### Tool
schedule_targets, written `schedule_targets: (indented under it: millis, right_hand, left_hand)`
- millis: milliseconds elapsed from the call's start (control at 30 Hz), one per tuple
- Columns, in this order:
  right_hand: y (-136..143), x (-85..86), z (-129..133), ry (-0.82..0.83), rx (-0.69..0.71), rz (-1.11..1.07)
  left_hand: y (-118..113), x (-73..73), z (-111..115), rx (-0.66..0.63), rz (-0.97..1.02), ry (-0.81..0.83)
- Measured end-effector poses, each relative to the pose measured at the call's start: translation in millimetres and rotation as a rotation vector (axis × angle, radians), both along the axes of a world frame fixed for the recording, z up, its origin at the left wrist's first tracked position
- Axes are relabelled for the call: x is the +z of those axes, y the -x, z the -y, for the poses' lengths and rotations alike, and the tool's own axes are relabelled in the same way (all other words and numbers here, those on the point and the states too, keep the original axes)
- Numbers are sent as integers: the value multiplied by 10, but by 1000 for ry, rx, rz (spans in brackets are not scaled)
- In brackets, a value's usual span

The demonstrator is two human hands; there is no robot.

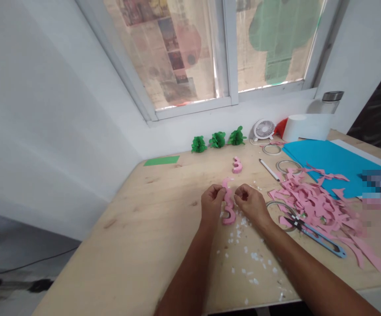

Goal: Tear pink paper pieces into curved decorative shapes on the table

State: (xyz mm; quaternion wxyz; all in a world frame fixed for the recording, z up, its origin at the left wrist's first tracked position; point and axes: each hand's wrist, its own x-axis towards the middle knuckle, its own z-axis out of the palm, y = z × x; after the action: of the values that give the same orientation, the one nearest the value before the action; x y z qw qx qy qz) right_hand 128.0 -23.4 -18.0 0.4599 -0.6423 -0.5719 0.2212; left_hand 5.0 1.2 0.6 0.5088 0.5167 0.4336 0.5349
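Observation:
A wavy pink paper piece [229, 199] stands out between my hands over the wooden table. My left hand [212, 199] pinches its left edge with thumb and finger. Just to the right of the piece is my right hand [249, 202], its fingers curled together; whether something small is between them cannot be made out. Close below lies a curved pink stack [229, 216], and a similar pink stack [237, 165] rests farther back. Small white bits [254, 256] are scattered near my wrists.
Pink scraps [309, 197] and blue-handled scissors [322, 239] lie at right, beside blue sheets [328, 160], tape rings and a white pen [269, 170]. Three green paper shapes [217, 139] and a small fan [264, 130] stand along the wall. A green strip [161, 161] lies back left.

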Motion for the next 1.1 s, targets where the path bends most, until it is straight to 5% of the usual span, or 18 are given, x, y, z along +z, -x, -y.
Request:
schedule_targets:
  millis: [200,633,1100]
  right_hand:
    - [-23,-26,-22,-94,15,-8]
    - [12,64,-17,-117,94,-622]
    - [30,16,-16,-117,130,-321]
  left_hand:
    - [19,-72,-49,12,-31,-16]
    - [1,-38,23,-140,-8,68]
    - [-13,-41,3,-52,27,-25]
